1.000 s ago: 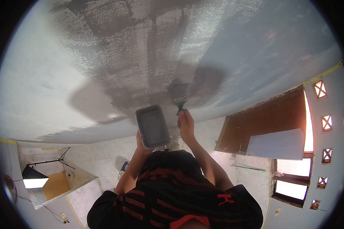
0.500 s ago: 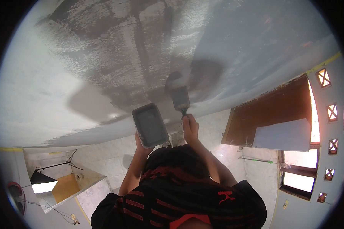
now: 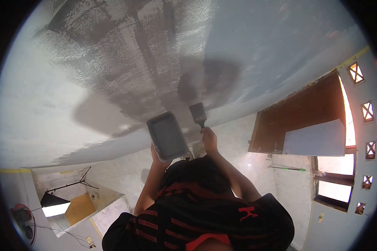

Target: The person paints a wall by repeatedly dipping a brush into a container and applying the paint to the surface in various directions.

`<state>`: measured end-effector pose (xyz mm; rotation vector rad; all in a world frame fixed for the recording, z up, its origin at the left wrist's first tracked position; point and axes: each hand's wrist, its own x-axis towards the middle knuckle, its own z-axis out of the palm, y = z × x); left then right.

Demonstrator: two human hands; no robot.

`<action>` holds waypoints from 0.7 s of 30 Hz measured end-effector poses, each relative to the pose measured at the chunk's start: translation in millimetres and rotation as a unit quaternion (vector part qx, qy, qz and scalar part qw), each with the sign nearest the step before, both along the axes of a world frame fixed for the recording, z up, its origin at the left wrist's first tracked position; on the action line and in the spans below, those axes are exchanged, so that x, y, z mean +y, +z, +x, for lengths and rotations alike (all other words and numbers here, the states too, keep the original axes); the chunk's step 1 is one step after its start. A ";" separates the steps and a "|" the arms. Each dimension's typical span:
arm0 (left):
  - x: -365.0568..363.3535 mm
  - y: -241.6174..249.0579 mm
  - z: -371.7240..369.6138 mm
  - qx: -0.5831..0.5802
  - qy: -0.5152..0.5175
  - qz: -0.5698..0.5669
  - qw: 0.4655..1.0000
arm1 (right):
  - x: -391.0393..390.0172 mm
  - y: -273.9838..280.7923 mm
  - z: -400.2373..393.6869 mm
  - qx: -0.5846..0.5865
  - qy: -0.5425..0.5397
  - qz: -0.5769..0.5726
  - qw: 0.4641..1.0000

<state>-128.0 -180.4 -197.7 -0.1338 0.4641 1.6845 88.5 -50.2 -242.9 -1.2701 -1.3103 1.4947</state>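
Near the wall (image 3: 163, 62), the right hand (image 3: 210, 141) grips a brush (image 3: 198, 113). The left hand (image 3: 155, 156) clasps a tray (image 3: 175, 156) (best kept level).

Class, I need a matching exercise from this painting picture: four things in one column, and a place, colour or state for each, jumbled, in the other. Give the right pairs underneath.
Column 1
1. The tray
2. The brush
3. The lamp
4. The shirt

Column 2
A. Black with red markings
B. Held in the right hand
C. Glowing white, towards the left of the picture
D. Held in the left hand

Right pairs: 1-D, 2-B, 3-C, 4-A
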 end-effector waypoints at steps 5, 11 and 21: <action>-5.5 -8.7 -3.5 0.019 -0.010 -0.004 1.000 | 17.3 80.1 -2.1 0.016 0.009 0.083 0.996; 8.4 -14.5 -9.1 0.017 -0.013 0.021 1.000 | 58.9 57.8 -16.3 -0.102 0.010 0.121 0.987; 7.4 -9.6 -10.4 0.009 -0.010 0.020 1.000 | 18.1 30.7 9.2 -0.012 0.033 0.071 0.997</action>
